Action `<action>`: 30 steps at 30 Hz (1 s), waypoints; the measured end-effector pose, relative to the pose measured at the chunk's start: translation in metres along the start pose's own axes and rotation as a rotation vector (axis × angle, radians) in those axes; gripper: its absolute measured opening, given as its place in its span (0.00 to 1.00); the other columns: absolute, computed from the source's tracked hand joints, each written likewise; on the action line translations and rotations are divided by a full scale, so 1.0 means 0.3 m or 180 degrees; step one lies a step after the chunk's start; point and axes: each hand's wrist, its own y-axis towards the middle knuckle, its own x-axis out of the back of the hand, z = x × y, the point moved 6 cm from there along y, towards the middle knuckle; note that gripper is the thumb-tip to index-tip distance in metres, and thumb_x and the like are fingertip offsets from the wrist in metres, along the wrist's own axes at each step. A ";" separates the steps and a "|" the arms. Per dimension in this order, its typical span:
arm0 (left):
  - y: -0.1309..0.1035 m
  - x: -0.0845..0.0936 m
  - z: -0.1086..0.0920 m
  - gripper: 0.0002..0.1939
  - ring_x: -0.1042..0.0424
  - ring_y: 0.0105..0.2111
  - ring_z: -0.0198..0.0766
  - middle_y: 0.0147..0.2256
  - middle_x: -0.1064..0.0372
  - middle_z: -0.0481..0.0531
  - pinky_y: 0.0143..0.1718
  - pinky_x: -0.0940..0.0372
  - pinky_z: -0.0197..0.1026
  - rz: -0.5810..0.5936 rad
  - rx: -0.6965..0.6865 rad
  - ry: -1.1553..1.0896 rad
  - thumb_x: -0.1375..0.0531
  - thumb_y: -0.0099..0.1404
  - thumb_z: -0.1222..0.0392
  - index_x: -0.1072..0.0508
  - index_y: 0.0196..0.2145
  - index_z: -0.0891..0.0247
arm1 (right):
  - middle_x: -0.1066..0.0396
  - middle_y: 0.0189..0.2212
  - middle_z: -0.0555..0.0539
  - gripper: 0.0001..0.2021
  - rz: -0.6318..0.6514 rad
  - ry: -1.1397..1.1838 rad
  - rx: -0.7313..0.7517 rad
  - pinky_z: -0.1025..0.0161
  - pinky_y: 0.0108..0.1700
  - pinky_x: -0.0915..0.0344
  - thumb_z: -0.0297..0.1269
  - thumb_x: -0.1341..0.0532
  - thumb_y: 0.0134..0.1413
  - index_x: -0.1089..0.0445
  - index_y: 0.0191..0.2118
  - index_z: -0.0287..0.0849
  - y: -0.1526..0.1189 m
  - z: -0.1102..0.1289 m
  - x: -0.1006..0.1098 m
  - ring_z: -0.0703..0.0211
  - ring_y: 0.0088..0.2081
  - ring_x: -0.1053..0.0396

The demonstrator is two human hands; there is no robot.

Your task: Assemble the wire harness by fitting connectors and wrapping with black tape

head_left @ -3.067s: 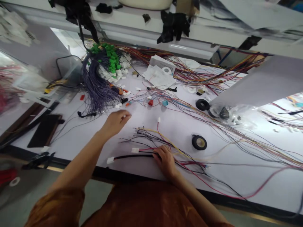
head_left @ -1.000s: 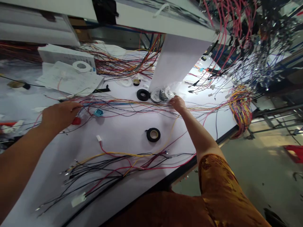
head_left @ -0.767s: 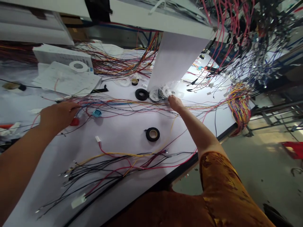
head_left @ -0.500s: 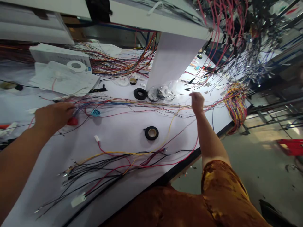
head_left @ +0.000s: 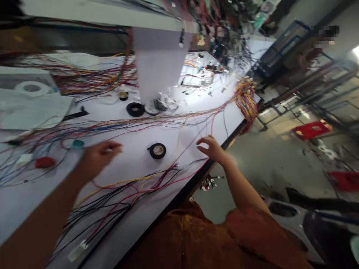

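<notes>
Around the black tape roll [head_left: 157,151] the white tabletop [head_left: 134,149] is bright, glaring most beyond it to the right. The floor [head_left: 269,160], right of the roll, is dimmer; the left forearm [head_left: 56,201], left of it, looks shaded. Light seems strongest from beyond the roll, though blur leaves that uncertain. Motion smears the hanging wires [head_left: 207,22] above it. Farthest from the roll, edges stretch with wide-angle distortion.

Multicol. wires [head_left: 126,122] behind blk tape roll [head_left: 157,157].
</notes>
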 end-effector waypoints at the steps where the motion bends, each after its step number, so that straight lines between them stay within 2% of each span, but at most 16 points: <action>1: -0.016 -0.137 -0.073 0.25 0.32 0.26 0.38 0.38 0.25 0.51 0.28 0.36 0.40 0.0632 -0.0116 -0.0319 0.39 0.55 0.38 0.25 0.44 0.57 | 0.23 0.36 0.48 0.08 0.0103 0.0295 0.0100 0.47 0.58 0.40 0.34 0.38 0.57 0.27 0.43 0.43 0.001 0.055 -0.035 0.57 0.41 0.26; 2: -0.034 -0.260 -0.148 0.25 0.32 0.26 0.36 0.42 0.25 0.52 0.26 0.37 0.39 0.1125 -0.0210 -0.0620 0.36 0.53 0.40 0.25 0.43 0.56 | 0.23 0.35 0.48 0.11 0.0245 0.0526 0.0182 0.52 0.52 0.35 0.34 0.39 0.58 0.28 0.47 0.43 0.005 0.103 -0.070 0.57 0.39 0.26; 4: -0.047 -0.434 -0.274 0.25 0.36 0.22 0.32 0.46 0.26 0.56 0.20 0.43 0.37 0.1548 -0.0134 -0.1180 0.33 0.50 0.43 0.26 0.44 0.57 | 0.24 0.34 0.51 0.13 0.0350 0.0627 0.0264 0.59 0.45 0.31 0.36 0.39 0.60 0.29 0.50 0.47 0.012 0.177 -0.123 0.60 0.37 0.26; 6: -0.022 -0.509 -0.386 0.24 0.42 0.19 0.28 0.43 0.26 0.58 0.17 0.52 0.34 0.1672 -0.0108 -0.1907 0.33 0.53 0.45 0.27 0.44 0.59 | 0.24 0.34 0.53 0.09 0.0515 0.0500 0.0452 0.61 0.42 0.31 0.38 0.43 0.65 0.27 0.47 0.52 0.008 0.234 -0.170 0.61 0.36 0.26; 7: 0.003 -0.506 -0.429 0.22 0.45 0.18 0.25 0.40 0.26 0.56 0.16 0.55 0.33 0.1651 -0.0111 -0.2299 0.33 0.55 0.47 0.27 0.43 0.60 | 0.23 0.34 0.52 0.10 0.0632 0.0329 0.0528 0.61 0.42 0.32 0.39 0.46 0.67 0.26 0.44 0.53 0.001 0.250 -0.192 0.61 0.36 0.26; 8: 0.034 -0.477 -0.460 0.19 0.48 0.17 0.24 0.37 0.27 0.54 0.16 0.57 0.33 0.1553 -0.0100 -0.2681 0.34 0.57 0.49 0.27 0.42 0.61 | 0.23 0.35 0.52 0.12 0.0764 0.0084 0.0520 0.61 0.41 0.32 0.39 0.47 0.68 0.26 0.41 0.53 -0.006 0.251 -0.209 0.61 0.37 0.26; 10: 0.094 -0.362 -0.480 0.12 0.51 0.17 0.23 0.29 0.32 0.47 0.15 0.59 0.31 0.1225 -0.0074 -0.3292 0.36 0.60 0.55 0.27 0.40 0.64 | 0.22 0.36 0.51 0.11 0.0975 -0.0480 0.0229 0.62 0.42 0.33 0.38 0.45 0.67 0.25 0.36 0.53 -0.013 0.203 -0.223 0.62 0.39 0.25; 12: 0.130 -0.210 -0.448 0.06 0.50 0.16 0.23 0.24 0.39 0.44 0.15 0.58 0.30 0.0796 -0.0008 -0.3677 0.40 0.65 0.61 0.27 0.37 0.66 | 0.22 0.38 0.49 0.09 0.1059 -0.0901 -0.0202 0.62 0.44 0.34 0.33 0.41 0.63 0.25 0.33 0.50 -0.008 0.110 -0.200 0.61 0.41 0.25; 14: 0.130 -0.065 -0.378 0.05 0.50 0.16 0.24 0.22 0.41 0.43 0.14 0.57 0.29 0.0301 0.0066 -0.3945 0.44 0.68 0.65 0.29 0.35 0.66 | 0.22 0.38 0.43 0.10 0.1081 -0.1133 -0.0468 0.59 0.45 0.34 0.25 0.40 0.60 0.25 0.32 0.45 0.010 0.008 -0.157 0.57 0.42 0.24; 16: 0.095 0.049 -0.284 0.08 0.50 0.16 0.23 0.22 0.41 0.43 0.14 0.57 0.28 -0.0244 0.0083 -0.4132 0.47 0.70 0.67 0.31 0.32 0.66 | 0.22 0.38 0.37 0.09 0.1168 -0.1401 -0.0715 0.56 0.45 0.33 0.23 0.41 0.58 0.25 0.32 0.39 0.029 -0.088 -0.110 0.51 0.42 0.23; 18: 0.025 0.119 -0.180 0.09 0.48 0.16 0.23 0.22 0.38 0.44 0.14 0.55 0.28 -0.0766 0.0062 -0.4179 0.46 0.70 0.66 0.32 0.31 0.65 | 0.23 0.39 0.31 0.10 0.1239 -0.1680 -0.0931 0.52 0.46 0.33 0.23 0.43 0.58 0.24 0.33 0.34 0.043 -0.153 -0.063 0.46 0.44 0.23; 21: -0.139 0.135 -0.040 0.12 0.39 0.20 0.26 0.27 0.31 0.48 0.16 0.49 0.29 -0.1360 0.0051 -0.3950 0.44 0.70 0.58 0.29 0.30 0.66 | 0.25 0.43 0.28 0.10 0.1313 -0.2021 -0.0992 0.43 0.52 0.36 0.29 0.42 0.60 0.24 0.41 0.32 0.059 -0.147 -0.024 0.38 0.49 0.26; 23: -0.273 0.093 0.015 0.14 0.34 0.23 0.29 0.30 0.28 0.51 0.19 0.42 0.31 -0.1563 -0.0010 -0.3671 0.40 0.67 0.51 0.26 0.32 0.66 | 0.26 0.47 0.30 0.16 0.1201 -0.1819 -0.0535 0.40 0.56 0.38 0.35 0.38 0.59 0.26 0.51 0.33 0.082 -0.037 -0.042 0.37 0.53 0.29; 24: -0.339 0.056 0.028 0.15 0.33 0.24 0.29 0.29 0.29 0.51 0.21 0.39 0.32 -0.1595 -0.0046 -0.3518 0.38 0.65 0.48 0.25 0.32 0.65 | 0.27 0.50 0.32 0.20 0.1091 -0.1456 -0.0116 0.42 0.57 0.38 0.38 0.37 0.58 0.29 0.55 0.35 0.096 0.057 -0.068 0.40 0.54 0.30; 28: -0.537 -0.166 0.010 0.22 0.33 0.23 0.31 0.24 0.33 0.48 0.26 0.35 0.36 -0.1244 -0.0047 -0.2939 0.40 0.64 0.41 0.24 0.34 0.66 | 0.27 0.48 0.40 0.19 0.0754 0.0791 0.1722 0.53 0.55 0.34 0.44 0.40 0.63 0.30 0.56 0.42 0.090 0.567 -0.235 0.52 0.51 0.29; 30: -0.592 -0.250 0.000 0.21 0.33 0.23 0.32 0.23 0.33 0.49 0.27 0.34 0.37 -0.1249 -0.0151 -0.2663 0.43 0.66 0.43 0.28 0.29 0.65 | 0.26 0.46 0.42 0.14 0.1118 0.1491 0.2269 0.56 0.54 0.33 0.42 0.40 0.63 0.27 0.51 0.43 0.040 0.804 -0.371 0.54 0.49 0.28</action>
